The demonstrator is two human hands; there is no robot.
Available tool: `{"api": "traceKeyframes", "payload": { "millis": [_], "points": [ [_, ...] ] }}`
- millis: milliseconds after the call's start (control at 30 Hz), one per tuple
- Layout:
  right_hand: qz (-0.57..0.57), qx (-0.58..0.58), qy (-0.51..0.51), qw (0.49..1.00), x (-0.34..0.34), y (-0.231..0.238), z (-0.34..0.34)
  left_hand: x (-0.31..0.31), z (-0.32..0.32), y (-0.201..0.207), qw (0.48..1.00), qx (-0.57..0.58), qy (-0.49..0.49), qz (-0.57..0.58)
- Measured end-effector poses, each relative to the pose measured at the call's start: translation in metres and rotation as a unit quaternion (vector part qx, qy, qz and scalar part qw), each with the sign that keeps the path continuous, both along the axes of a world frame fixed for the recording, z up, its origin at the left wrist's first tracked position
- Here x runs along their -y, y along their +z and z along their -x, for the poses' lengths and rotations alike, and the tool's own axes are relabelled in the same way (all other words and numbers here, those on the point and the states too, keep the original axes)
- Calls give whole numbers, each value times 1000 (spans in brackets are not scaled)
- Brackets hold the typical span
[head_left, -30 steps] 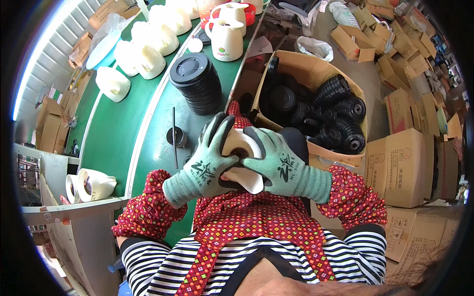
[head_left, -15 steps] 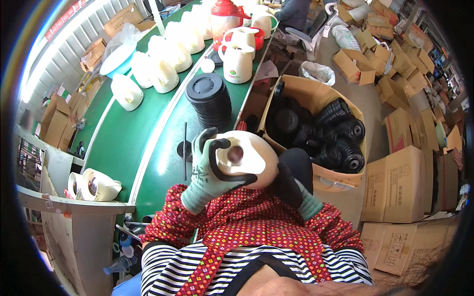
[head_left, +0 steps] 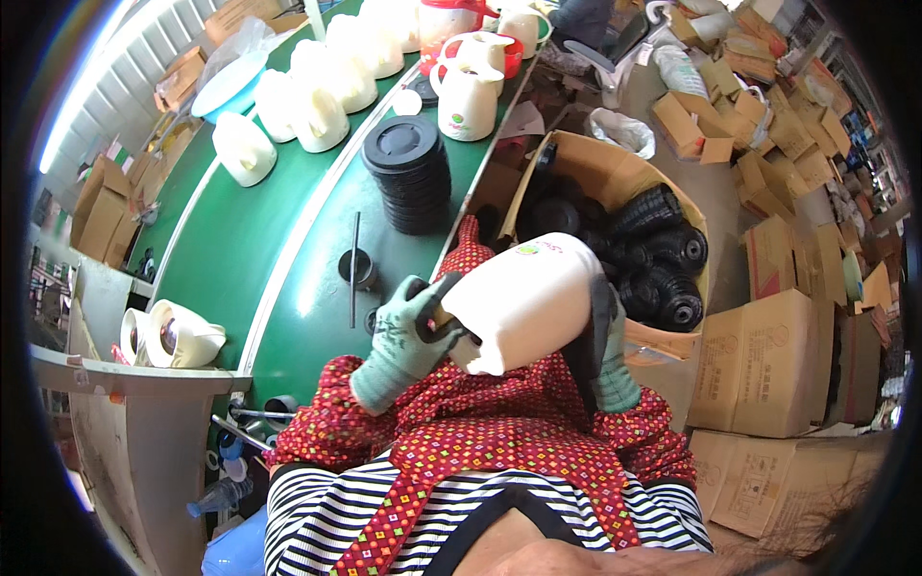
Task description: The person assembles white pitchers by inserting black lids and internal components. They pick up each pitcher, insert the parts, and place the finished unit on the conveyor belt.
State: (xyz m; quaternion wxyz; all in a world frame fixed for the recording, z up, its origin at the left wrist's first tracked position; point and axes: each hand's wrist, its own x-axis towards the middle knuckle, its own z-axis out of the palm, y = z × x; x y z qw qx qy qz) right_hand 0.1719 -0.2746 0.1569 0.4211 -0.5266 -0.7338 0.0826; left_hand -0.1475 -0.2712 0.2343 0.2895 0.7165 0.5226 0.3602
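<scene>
I hold a white jug body (head_left: 530, 300) on its side in front of my chest, its open mouth towards my left and a small printed mark on its upper side. My right hand (head_left: 603, 346), in a green and dark-coated glove, grips its base end. At the mouth end my left hand (head_left: 413, 331), gloved alike, has its fingers closed on the rim; the mouth's inside is mostly hidden. Just beyond my left hand, a thin black rod (head_left: 354, 274) lies across a small black cup (head_left: 351, 268) on the green bench (head_left: 279, 278).
A stack of black discs (head_left: 407, 178) stands on the bench. Several white jugs (head_left: 319, 115) line its far part, near a red and white jug (head_left: 447, 27). To the right, an open carton (head_left: 663, 197) holds black ribbed parts (head_left: 663, 254). Stacked cartons (head_left: 754, 360) stand beyond it.
The jug has turned from mouth facing up to lying on its side, mouth leftward. My left hand has shifted down its rim, and my right hand has come round the base.
</scene>
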Motion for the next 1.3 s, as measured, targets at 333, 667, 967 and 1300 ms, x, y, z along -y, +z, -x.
{"api": "traceKeyframes", "payload": {
  "millis": [333, 667, 967, 1300],
  "points": [
    [96, -104, 0, 990, -65, 67, 0, -7, 56, -91, 990, -108, 18, -88],
    [154, 19, 83, 984, -42, 46, 11, -67, 165, -196, 979, -125, 160, -9],
    [204, -134, 177, 953, -78, 70, -22, -57, 40, -7, 961, 137, 52, 234],
    [30, -6, 270, 963, -202, 71, -25, -155, -89, 98, 931, -37, -217, 291]
  ]
}}
